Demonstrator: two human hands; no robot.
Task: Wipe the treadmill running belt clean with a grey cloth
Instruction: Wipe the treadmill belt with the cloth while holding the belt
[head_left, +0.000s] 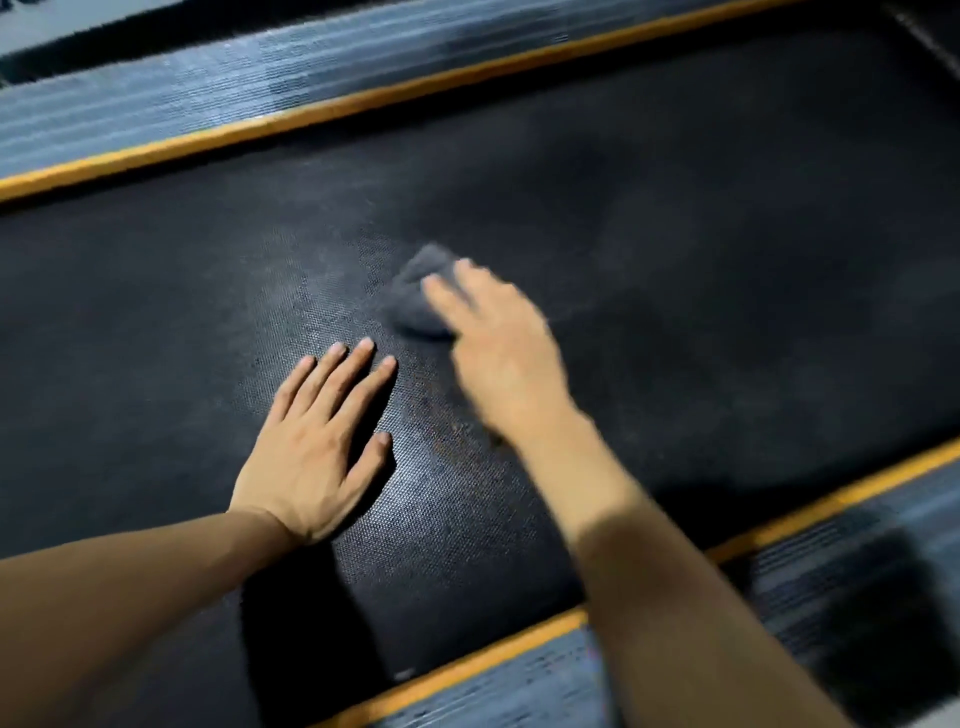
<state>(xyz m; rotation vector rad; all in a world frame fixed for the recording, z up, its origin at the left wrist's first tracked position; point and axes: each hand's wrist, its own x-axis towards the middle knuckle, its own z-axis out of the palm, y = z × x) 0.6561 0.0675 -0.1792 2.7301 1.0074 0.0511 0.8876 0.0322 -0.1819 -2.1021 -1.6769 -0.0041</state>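
The black textured running belt fills most of the head view, running from left to right. A bunched grey cloth lies on the belt near the middle. My right hand presses on the cloth from the right, its fingers over the top; the hand is blurred. My left hand rests flat on the belt just left of it, fingers spread, holding nothing. A dusty, speckled patch shows on the belt between the two hands.
Orange strips border the belt at the far side and the near side. Beyond each strip runs a grey ribbed side rail, the near one at the lower right.
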